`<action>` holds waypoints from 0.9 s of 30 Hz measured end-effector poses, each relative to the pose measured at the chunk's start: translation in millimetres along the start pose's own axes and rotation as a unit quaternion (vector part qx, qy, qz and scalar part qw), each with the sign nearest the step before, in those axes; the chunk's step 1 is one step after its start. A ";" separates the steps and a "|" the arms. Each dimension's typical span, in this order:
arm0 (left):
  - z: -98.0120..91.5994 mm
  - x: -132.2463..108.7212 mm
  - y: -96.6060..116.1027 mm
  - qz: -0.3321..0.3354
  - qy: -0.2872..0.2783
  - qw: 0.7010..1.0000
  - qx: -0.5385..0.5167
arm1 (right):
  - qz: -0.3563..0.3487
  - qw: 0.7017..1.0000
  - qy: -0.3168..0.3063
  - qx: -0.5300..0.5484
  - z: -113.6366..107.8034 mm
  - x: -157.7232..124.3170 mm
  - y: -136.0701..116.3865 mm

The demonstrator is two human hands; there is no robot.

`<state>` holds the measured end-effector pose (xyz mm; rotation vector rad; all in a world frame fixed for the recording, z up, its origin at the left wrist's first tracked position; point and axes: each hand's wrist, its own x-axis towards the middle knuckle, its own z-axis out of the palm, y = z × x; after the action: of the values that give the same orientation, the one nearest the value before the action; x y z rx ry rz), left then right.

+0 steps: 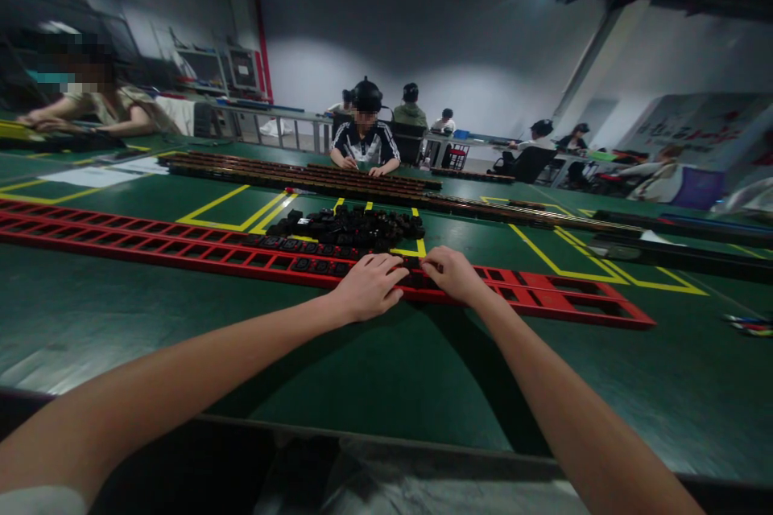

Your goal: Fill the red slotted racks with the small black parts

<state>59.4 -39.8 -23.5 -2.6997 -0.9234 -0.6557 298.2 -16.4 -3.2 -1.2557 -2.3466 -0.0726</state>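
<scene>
In front of me a long red frame [205, 258] with two rows of rectangular openings lies across the table. Black socket-like modules [320, 266] fill several openings in its middle stretch. My left hand [373, 287] lies over the near row, palm down, fingers extended onto the modules. To its right, my right hand [452, 273] has its fingers curled and pressed together at the frame; whatever they hold is hidden. Just beyond the frame is a heap of loose black modules [362, 225]. The openings under both hands are partly covered.
The green table [254, 378] carries yellow tape outlines [555, 269]. Long dark rails [290, 171] lie farther back, and white papers [90, 175] at left. Coloured wires or pens [749, 326] are at right. A person [365, 141] sits opposite, another [114, 100] at left.
</scene>
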 end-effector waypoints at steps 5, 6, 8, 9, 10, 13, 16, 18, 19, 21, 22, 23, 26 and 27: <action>1.0 0.4 -0.2 0.007 -0.002 1.000 0.002 | -0.003 1.000 0.003 0.005 0.9 0.0 -0.1; 0.9 0.4 -0.1 0.007 -0.003 1.000 0.002 | -0.005 1.000 -0.001 0.005 1.5 0.0 0.1; 0.5 0.2 0.1 0.006 -0.005 1.000 0.003 | -0.007 1.000 -0.005 0.000 2.2 0.2 0.4; 0.2 0.2 0.2 0.006 -0.006 1.000 0.003 | -0.007 1.000 -0.006 -0.003 2.3 0.3 0.3; 0.0 0.1 0.3 0.007 -0.006 1.000 0.003 | -0.006 1.000 -0.005 -0.005 2.1 0.3 0.0; -0.5 0.4 0.6 0.006 -0.009 1.000 0.003 | -0.003 1.000 0.006 -0.009 1.0 0.4 -1.0; -0.4 0.9 1.1 0.007 -0.011 1.000 0.006 | -0.023 0.999 0.023 -0.003 1.8 0.5 -0.9; 0.2 1.1 1.3 0.008 -0.013 1.000 0.008 | -0.041 0.999 0.011 0.007 4.1 0.9 -0.1; 0.6 1.1 1.3 0.008 -0.013 1.000 0.008 | -0.045 0.999 0.000 0.011 5.4 1.1 0.4; 1.3 0.9 1.1 0.007 -0.013 1.000 0.008 | -0.038 0.999 -0.016 0.015 7.6 1.5 1.0; 1.6 0.9 0.8 0.007 -0.013 1.000 0.008 | -0.032 0.999 -0.018 0.016 8.3 1.6 1.1; 1.8 0.8 0.5 0.008 -0.013 1.000 0.008 | -0.029 0.999 -0.016 0.016 8.8 1.7 1.1; 2.0 0.9 0.0 0.008 -0.013 1.000 0.009 | -0.037 0.999 -0.011 0.020 9.0 1.6 0.6; 1.9 1.0 0.2 0.008 -0.014 1.000 0.010 | -0.041 0.999 -0.011 0.022 8.8 1.5 0.4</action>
<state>60.9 -38.8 -24.8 -2.7030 -0.9095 -0.6034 294.5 -12.7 -10.5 -1.1447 -2.4051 -0.0350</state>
